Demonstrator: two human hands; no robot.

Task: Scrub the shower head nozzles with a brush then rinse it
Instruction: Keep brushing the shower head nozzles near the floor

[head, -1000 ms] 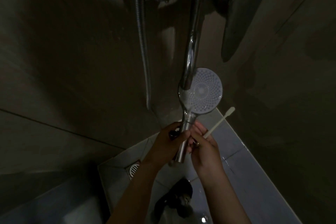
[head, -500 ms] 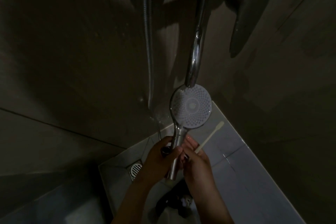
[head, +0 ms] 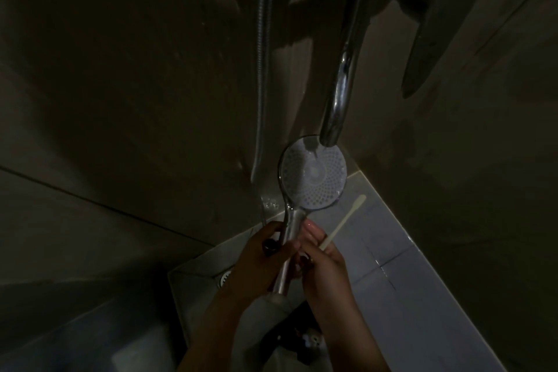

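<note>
A round chrome shower head (head: 312,174) faces up at me, its white nozzle plate just below the mouth of the chrome tap spout (head: 339,93). A thin stream of water falls from the spout onto the plate. My left hand (head: 262,263) grips the shower head's handle. My right hand (head: 324,263) holds a cream toothbrush (head: 342,222) that points up and to the right, beside the head and off the nozzles; its fingers also rest against the handle.
The metal shower hose (head: 262,75) hangs down the dark wall on the left. The mixer lever (head: 434,30) juts out at the upper right. Below lie pale floor tiles (head: 401,296) with a round drain (head: 226,276). A dark object lies on the floor under my wrists.
The shower head has come down from beside the spout to right under its mouth, and water now falls on the nozzle plate. Both hands kept their grips.
</note>
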